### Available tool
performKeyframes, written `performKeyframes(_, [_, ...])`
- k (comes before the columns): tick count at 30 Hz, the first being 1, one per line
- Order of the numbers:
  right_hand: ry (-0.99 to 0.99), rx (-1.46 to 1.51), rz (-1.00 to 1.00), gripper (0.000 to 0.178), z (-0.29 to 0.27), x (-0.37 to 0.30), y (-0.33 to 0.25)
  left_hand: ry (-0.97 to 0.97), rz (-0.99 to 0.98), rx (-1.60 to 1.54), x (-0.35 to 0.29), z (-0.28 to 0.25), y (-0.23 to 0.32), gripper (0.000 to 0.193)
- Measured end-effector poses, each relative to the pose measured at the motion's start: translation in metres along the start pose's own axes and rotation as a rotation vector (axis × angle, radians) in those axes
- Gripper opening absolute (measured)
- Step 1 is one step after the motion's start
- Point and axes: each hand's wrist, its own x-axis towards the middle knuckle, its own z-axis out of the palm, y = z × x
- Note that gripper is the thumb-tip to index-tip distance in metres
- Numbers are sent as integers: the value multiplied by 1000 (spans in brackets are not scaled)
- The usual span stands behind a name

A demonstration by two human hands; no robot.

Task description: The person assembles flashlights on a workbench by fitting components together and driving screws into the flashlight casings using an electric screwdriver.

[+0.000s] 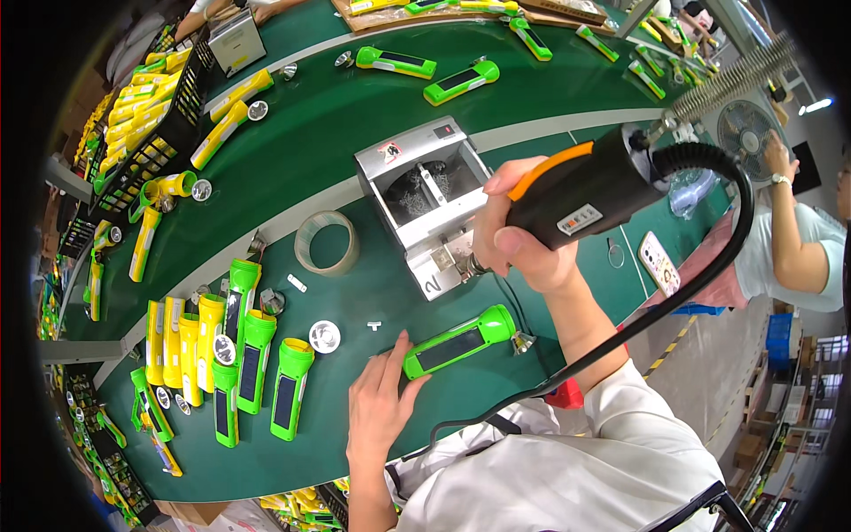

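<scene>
My right hand (532,244) is wrapped round a black electric screwdriver (572,191) with an orange strip. The screwdriver's tip meets the front outlet of a silver screw feeder (425,204), whose open tray holds many small screws. My left hand (381,399) rests on the table, thumb and fingers about the tail end of a green flashlight (459,341). That flashlight lies with its dark panel up and its head towards the right. Beside its head sits a loose shiny reflector (523,342), apparently wired to it.
Green and yellow flashlights (257,363) are grouped at the left, with loose reflectors (324,336). A tape roll (326,242) stands behind them. More flashlights lie on the green belt (310,115), near a black crate (182,106). A phone (659,264) and a co-worker (798,239) are at right. The screwdriver's cable (709,266) arcs across.
</scene>
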Motion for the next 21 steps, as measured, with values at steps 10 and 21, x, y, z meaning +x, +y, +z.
performKeyframes(10, [-110, 186, -20, 49, 6, -32, 4, 16, -36, -139, 21, 16, 8, 81])
performKeyframes(21, [-311, 200, -73, 55, 56, -61, 32, 54, -89, -326, 17, 18, -2, 98])
